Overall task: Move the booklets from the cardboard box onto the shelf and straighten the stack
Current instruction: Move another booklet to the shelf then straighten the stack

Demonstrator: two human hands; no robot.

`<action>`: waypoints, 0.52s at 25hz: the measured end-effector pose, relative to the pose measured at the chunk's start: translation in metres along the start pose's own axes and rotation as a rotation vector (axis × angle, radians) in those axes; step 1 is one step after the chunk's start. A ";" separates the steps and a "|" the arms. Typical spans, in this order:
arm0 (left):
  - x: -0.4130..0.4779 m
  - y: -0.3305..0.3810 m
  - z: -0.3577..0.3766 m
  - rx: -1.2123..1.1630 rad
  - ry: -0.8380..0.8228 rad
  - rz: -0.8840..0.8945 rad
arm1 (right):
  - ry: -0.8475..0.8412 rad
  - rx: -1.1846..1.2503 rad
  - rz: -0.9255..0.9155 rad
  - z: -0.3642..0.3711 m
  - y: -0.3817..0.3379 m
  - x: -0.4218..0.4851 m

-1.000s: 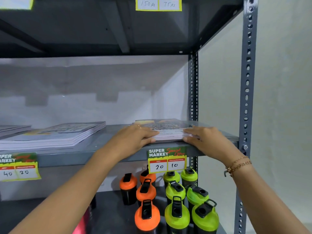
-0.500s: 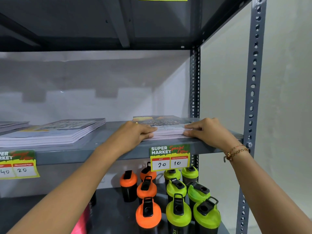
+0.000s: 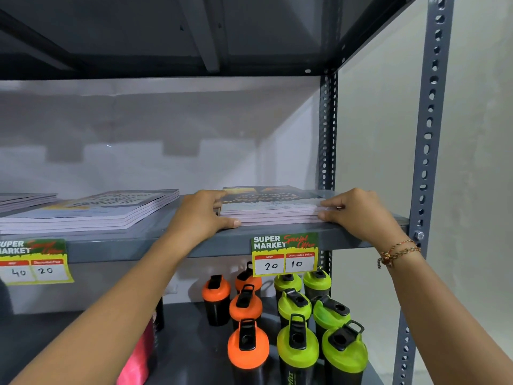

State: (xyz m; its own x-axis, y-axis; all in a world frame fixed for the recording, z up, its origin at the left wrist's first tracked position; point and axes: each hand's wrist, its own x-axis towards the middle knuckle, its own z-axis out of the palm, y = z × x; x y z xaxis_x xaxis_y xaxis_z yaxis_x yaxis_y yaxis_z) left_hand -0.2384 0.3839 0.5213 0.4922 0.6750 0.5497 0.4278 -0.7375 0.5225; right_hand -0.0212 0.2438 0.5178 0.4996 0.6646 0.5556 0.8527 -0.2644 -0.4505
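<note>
Where hands [image 3: 202, 215] [image 3: 358, 215] hold booklets [image 3: 272, 207], tag [image 3: 284, 254] reads SUPER MARKET, 20, 10.

Bare forearms [image 3: 111, 315]; red-and-gold thread bracelets [image 3: 397, 250], right wrist

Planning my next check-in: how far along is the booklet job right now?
Done: a booklet stack lies on the shelf, above the 20/10 price tag. In hand: the left hand and right hand hold its two side edges, squaring it; the edges look nearly flush. Left: I cannot tell, the cardboard box is out of view.
</note>
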 end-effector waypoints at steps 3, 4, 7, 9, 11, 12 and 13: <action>0.008 -0.004 -0.004 -0.055 -0.044 -0.118 | -0.010 0.025 0.028 -0.001 0.001 0.003; 0.010 -0.005 -0.005 -0.044 -0.050 -0.138 | -0.014 0.028 0.036 0.000 0.001 0.004; 0.011 0.000 -0.007 0.013 -0.047 -0.143 | 0.004 0.049 0.062 0.001 -0.001 0.004; 0.010 0.003 -0.007 0.032 -0.042 -0.149 | 0.038 0.064 0.085 0.002 -0.003 0.003; 0.010 0.002 -0.007 0.012 -0.040 -0.157 | 0.070 0.076 0.096 0.004 -0.004 0.002; 0.010 0.002 -0.007 -0.001 -0.040 -0.155 | 0.089 0.085 0.102 0.005 -0.005 0.001; 0.009 0.002 -0.007 -0.012 -0.037 -0.153 | 0.107 0.095 0.106 0.006 -0.005 -0.001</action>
State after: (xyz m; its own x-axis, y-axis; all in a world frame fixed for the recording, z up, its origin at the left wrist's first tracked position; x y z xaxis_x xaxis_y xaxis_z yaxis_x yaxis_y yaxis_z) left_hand -0.2379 0.3885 0.5318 0.4500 0.7777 0.4390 0.4910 -0.6261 0.6058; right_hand -0.0264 0.2484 0.5154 0.6039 0.5569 0.5702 0.7784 -0.2586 -0.5720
